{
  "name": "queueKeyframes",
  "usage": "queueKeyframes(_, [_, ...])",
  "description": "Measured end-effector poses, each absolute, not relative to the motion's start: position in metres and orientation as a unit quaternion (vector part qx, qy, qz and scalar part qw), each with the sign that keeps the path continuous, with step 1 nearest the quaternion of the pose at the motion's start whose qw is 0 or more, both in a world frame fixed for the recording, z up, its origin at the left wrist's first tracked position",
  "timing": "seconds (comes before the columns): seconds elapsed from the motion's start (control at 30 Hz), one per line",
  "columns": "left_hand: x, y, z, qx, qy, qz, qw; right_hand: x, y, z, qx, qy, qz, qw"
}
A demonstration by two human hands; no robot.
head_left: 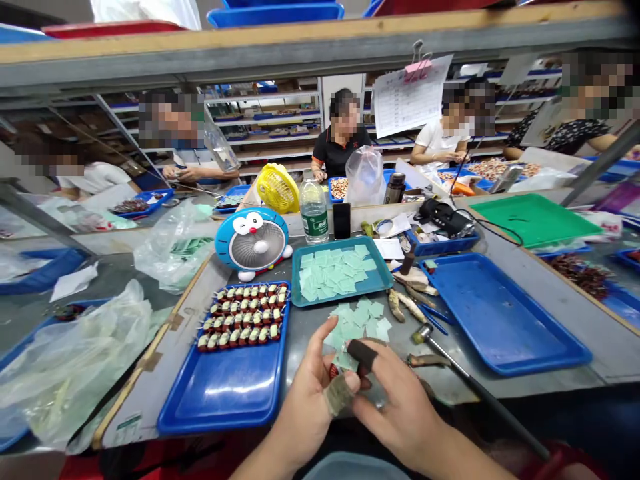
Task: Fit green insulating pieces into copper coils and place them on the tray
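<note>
My left hand [313, 387] and my right hand [395, 393] meet low in the middle, fingers closed together. Between them is a small red part [333, 371], mostly hidden by the fingers. A pale green paper square [346, 361] lies against it, pinched by my right fingers. Tape or finger cots wrap my left thumb and a right finger. Just beyond the hands, loose green paper squares [361, 317] lie on the grey bench. To their left, a blue tray [220, 393] holds rows of small reddish-brown coil parts [245, 319] with pale tops and wire leads.
Behind the loose squares is a teal tray [299, 297] of green paper squares. A hammer [465, 373], pliers [397, 305] and a blue tray [505, 320] are on the right. A round fan [253, 243] and a water bottle [315, 217] stand behind. Several people sit opposite.
</note>
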State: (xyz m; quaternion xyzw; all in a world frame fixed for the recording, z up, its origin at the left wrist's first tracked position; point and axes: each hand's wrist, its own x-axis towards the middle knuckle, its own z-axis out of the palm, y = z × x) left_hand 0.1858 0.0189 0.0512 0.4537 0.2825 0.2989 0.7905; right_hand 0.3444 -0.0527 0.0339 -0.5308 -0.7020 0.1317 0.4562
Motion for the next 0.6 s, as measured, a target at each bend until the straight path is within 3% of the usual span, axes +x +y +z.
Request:
queueKeyframes(0.33, [0.184, 0.016, 0.050, 0.250, 0.270, 0.366, 0.855, 0.338, -0.031, 0.049, -0.564, -0.671, 0.083, 0.475])
queueKeyframes(0.6, [0.186, 0.019, 0.048, 0.195, 0.222, 0.368, 0.882, 0.330, -0.027, 0.059, -0.576, -0.653, 0.061, 0.488])
